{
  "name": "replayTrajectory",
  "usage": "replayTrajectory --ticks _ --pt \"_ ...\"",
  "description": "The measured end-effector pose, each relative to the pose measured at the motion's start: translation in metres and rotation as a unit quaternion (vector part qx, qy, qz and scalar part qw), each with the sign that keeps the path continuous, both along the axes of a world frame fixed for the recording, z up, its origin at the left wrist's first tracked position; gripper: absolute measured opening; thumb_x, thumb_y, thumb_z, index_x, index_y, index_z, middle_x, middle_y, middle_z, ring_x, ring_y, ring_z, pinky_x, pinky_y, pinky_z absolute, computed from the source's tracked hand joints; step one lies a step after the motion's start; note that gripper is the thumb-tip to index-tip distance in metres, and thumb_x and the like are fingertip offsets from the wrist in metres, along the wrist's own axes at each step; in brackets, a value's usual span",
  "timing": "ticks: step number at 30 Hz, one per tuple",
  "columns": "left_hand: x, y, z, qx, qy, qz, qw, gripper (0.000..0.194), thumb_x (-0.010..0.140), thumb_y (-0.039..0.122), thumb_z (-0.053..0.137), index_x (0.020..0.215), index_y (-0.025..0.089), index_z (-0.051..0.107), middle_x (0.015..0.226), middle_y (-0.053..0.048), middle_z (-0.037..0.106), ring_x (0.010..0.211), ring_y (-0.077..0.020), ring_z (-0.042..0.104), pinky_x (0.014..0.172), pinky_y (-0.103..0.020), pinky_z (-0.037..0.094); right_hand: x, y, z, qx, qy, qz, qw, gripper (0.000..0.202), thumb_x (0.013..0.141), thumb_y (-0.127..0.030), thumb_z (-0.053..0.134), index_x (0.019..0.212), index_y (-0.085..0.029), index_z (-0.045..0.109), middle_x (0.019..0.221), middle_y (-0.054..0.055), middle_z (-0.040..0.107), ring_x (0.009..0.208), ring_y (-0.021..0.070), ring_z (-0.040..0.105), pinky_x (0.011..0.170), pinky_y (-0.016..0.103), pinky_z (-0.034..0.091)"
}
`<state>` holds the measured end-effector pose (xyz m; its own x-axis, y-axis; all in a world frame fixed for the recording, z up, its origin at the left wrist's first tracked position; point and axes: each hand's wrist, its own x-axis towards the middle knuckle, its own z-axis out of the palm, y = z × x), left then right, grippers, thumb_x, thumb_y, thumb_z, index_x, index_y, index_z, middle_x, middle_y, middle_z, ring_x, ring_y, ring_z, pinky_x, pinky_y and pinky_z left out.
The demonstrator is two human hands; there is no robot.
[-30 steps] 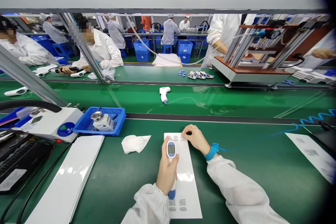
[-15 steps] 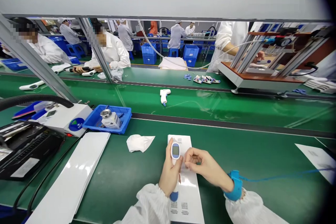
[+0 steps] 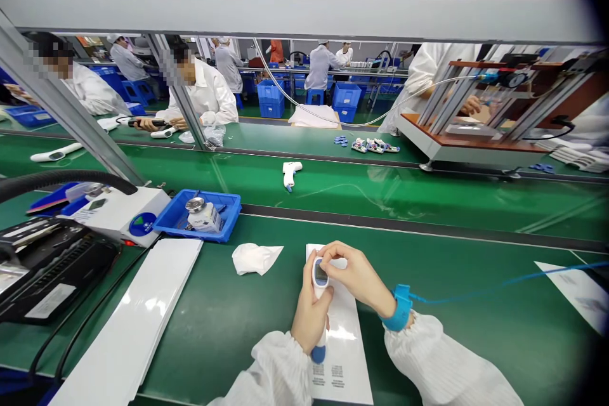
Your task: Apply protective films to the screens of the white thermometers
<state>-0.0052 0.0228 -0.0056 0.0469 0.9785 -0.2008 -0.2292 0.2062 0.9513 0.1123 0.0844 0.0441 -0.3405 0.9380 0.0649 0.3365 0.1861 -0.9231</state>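
Observation:
My left hand (image 3: 308,316) is wrapped round a white and blue handheld thermometer (image 3: 320,280), its small dark screen facing up and its blue end pointing toward me. Over the top of the screen, the thumb and fingers of my right hand (image 3: 354,274) are pinched together. Whatever lies between those fingertips is too small to make out. Beneath both hands lies a white sheet with printed labels (image 3: 349,349). A blue strap (image 3: 398,308) with a cord circles my right wrist. Left of the hands is a crumpled white tissue (image 3: 255,259).
A second thermometer (image 3: 290,175) lies on the green conveyor belt (image 3: 228,177). On the left are a blue tray (image 3: 228,219) with a metal-topped bottle, long white sheets (image 3: 133,311) and a black device (image 3: 52,273). Across the belt, co-workers sit near a press fixture (image 3: 476,139).
My right hand has moved left and slightly up, from beside the thermometer onto its screen. The thermometer on the belt has shifted a little left. My left hand keeps its hold.

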Motion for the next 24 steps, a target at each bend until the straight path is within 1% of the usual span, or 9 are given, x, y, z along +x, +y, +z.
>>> replayTrajectory --ticks 1,3,8,13,18,21,24 --pt "0.000 0.000 0.001 -0.006 0.001 -0.005 1.000 0.073 0.088 0.026 0.050 0.149 0.041 0.013 0.157 -0.008 0.020 0.052 -0.0040 0.055 0.034 -0.018 0.040 0.000 0.000 -0.001 -0.001 0.001 -0.005 1.000 0.009 0.078 -0.019 0.058 0.069 -0.021 0.060 0.095 0.003 0.067 0.092 0.0184 0.062 0.087 0.033 0.045" --pt "0.000 0.000 0.001 -0.008 0.005 -0.007 1.000 0.073 0.088 0.027 0.050 0.149 0.041 0.012 0.157 -0.009 0.020 0.045 -0.0009 0.048 0.032 -0.018 0.039 -0.001 0.000 -0.002 -0.005 0.005 -0.011 1.000 0.009 0.078 -0.020 0.059 0.070 -0.021 0.061 0.095 0.003 0.067 0.090 0.0182 0.063 0.086 0.032 0.045" --pt "0.000 0.000 -0.002 -0.006 0.005 -0.006 1.000 0.073 0.089 0.027 0.050 0.149 0.042 0.011 0.158 -0.010 0.017 0.044 -0.0012 0.049 0.032 -0.019 0.040 -0.002 0.002 -0.002 -0.010 0.008 -0.011 1.000 0.009 0.078 -0.021 0.059 0.070 -0.020 0.061 0.093 0.003 0.067 0.089 0.0182 0.063 0.085 0.032 0.046" --pt "0.000 0.000 -0.003 -0.003 0.001 -0.004 1.000 0.073 0.088 0.025 0.050 0.149 0.042 0.013 0.157 -0.010 0.020 0.045 -0.0017 0.050 0.031 -0.018 0.039 -0.001 0.005 -0.003 -0.014 0.006 -0.008 1.000 0.005 0.077 -0.020 0.060 0.072 -0.020 0.061 0.092 0.003 0.067 0.088 0.0182 0.063 0.084 0.032 0.047" --pt "0.000 0.000 0.004 -0.013 0.000 -0.006 1.000 0.074 0.087 0.025 0.050 0.150 0.039 0.013 0.156 -0.008 0.022 0.046 -0.0016 0.049 0.032 -0.018 0.039 0.000 0.006 -0.003 -0.013 0.006 -0.006 1.000 0.005 0.076 -0.019 0.060 0.072 -0.020 0.062 0.090 0.002 0.067 0.088 0.0183 0.063 0.085 0.032 0.047" --pt "0.000 -0.001 0.009 -0.017 0.008 -0.004 1.000 0.074 0.087 0.027 0.050 0.150 0.037 0.012 0.156 -0.011 0.021 0.043 -0.0008 0.046 0.032 -0.018 0.038 0.000 0.007 -0.002 -0.008 0.008 -0.004 1.000 0.006 0.076 -0.018 0.060 0.071 -0.020 0.062 0.088 0.002 0.067 0.088 0.0183 0.063 0.085 0.033 0.048" --pt "0.001 -0.001 0.010 -0.016 0.011 -0.007 1.000 0.075 0.087 0.029 0.051 0.150 0.036 0.012 0.155 -0.012 0.022 0.042 -0.0011 0.044 0.033 -0.020 0.038 0.000 0.007 -0.001 -0.006 0.007 -0.003 1.000 0.006 0.076 -0.019 0.060 0.070 -0.020 0.061 0.089 0.002 0.068 0.087 0.0184 0.064 0.085 0.033 0.048"
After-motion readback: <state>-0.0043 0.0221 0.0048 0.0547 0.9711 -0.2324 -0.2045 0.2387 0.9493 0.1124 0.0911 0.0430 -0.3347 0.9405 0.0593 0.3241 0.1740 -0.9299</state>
